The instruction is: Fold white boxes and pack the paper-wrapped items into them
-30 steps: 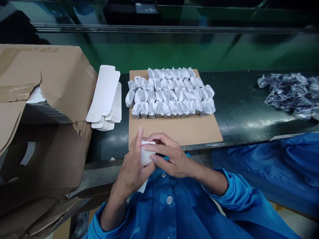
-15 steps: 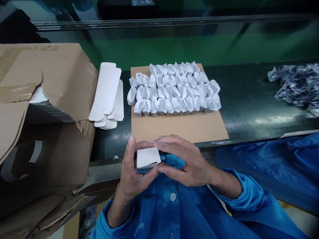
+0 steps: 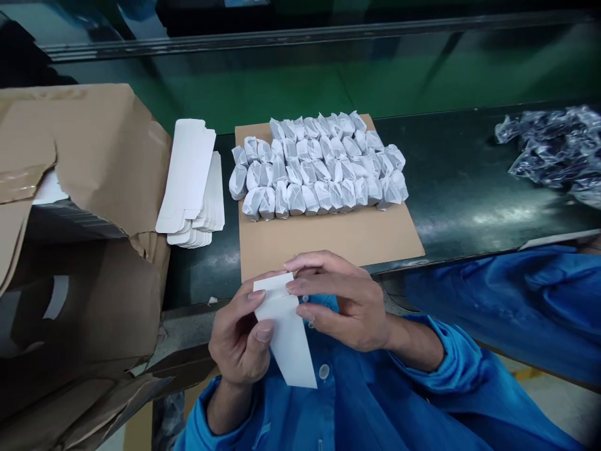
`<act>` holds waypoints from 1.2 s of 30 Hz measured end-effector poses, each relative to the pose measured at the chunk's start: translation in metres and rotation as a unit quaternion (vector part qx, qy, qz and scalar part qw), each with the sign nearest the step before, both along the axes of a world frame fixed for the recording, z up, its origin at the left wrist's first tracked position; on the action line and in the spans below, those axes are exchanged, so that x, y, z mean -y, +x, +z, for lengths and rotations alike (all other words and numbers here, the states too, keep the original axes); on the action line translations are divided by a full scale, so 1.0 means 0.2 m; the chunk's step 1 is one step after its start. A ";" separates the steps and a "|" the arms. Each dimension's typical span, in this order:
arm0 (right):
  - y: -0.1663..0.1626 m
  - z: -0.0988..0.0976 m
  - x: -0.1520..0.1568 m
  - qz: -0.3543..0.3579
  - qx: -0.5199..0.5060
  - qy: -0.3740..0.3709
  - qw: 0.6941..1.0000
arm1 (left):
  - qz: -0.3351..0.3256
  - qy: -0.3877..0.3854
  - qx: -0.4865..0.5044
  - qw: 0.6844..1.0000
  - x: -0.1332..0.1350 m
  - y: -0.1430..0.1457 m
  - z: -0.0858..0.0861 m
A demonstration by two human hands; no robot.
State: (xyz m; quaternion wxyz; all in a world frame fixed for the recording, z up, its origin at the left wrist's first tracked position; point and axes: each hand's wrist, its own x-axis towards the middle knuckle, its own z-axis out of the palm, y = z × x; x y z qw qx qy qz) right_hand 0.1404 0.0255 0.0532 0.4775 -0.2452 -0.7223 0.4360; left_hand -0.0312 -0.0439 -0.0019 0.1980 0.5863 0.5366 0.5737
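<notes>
Head view: at near centre, the left hand (image 3: 244, 335) is gripping a white box (image 3: 292, 347), the right hand (image 3: 345, 304) is touching its far end with bent fingers (image 3: 331, 284), grip unclear, while wrapped packets (image 3: 310, 170) are lying on cardboard (image 3: 328, 241) farther off.

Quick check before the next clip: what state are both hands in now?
Left hand: closed, holding the white box.
Right hand: partly curled, touching the white box's upper end; whether it grips cannot be told.
</notes>
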 end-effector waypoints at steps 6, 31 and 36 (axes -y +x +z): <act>-0.02 -0.01 0.01 -0.003 -0.004 0.032 0.999 | 0.047 0.072 0.021 0.996 -0.03 0.05 0.04; -0.07 -0.10 0.05 0.017 -0.012 -0.044 0.999 | 0.133 0.162 0.085 0.974 -0.12 0.11 0.05; 0.04 -0.15 0.02 0.094 0.214 -0.236 0.943 | 0.175 0.104 0.095 0.974 -0.18 0.03 0.04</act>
